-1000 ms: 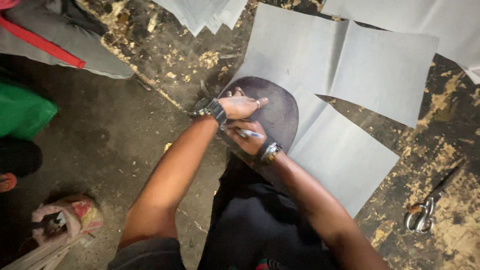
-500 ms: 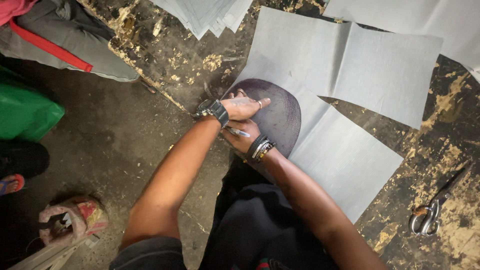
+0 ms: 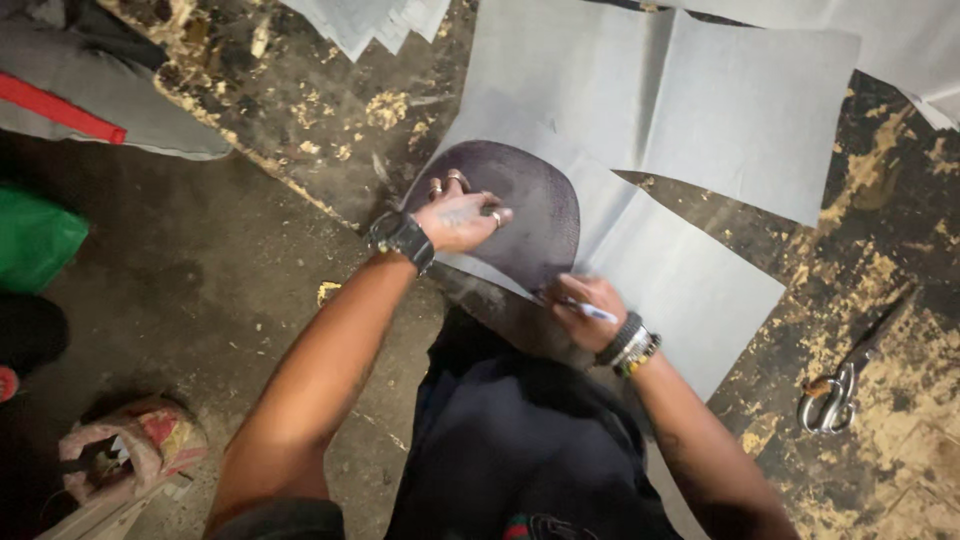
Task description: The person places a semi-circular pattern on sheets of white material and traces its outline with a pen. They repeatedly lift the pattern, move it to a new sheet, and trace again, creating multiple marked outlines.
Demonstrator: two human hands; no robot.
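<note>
Dark purple-grey and rounded at its far end, a flat oval template [image 3: 525, 215] lies on a sheet of grey paper [image 3: 690, 290] spread over a worn, paint-flecked work surface [image 3: 330, 130]. The left hand [image 3: 460, 215] rests palm down on the template's left part, fingers spread and flat with rings on them, pressing rather than closing around anything; a black wristwatch [image 3: 402, 238] sits on that wrist. The right hand [image 3: 590, 305] is at the template's near edge, its fingers curled closed around a slim white pen [image 3: 590, 311] whose tip meets the paper just beside the template's rim; beaded bracelets [image 3: 628, 345] circle that wrist. A second, larger grey sheet [image 3: 700, 100] with a fold down its middle lies farther away, partly overlapping the first, and a stack of cut grey pieces [image 3: 375, 20] sits at the top edge of the view. A pair of scissors [image 3: 840, 385] lies on the surface well to the right, apart from both hands. To the left the surface ends and a bare concrete floor [image 3: 180, 300] shows below, with a grey garment with a red stripe [image 3: 90, 110], a green bag [image 3: 35, 240] and a sandalled foot [image 3: 125, 450] near the frame's edge.
</note>
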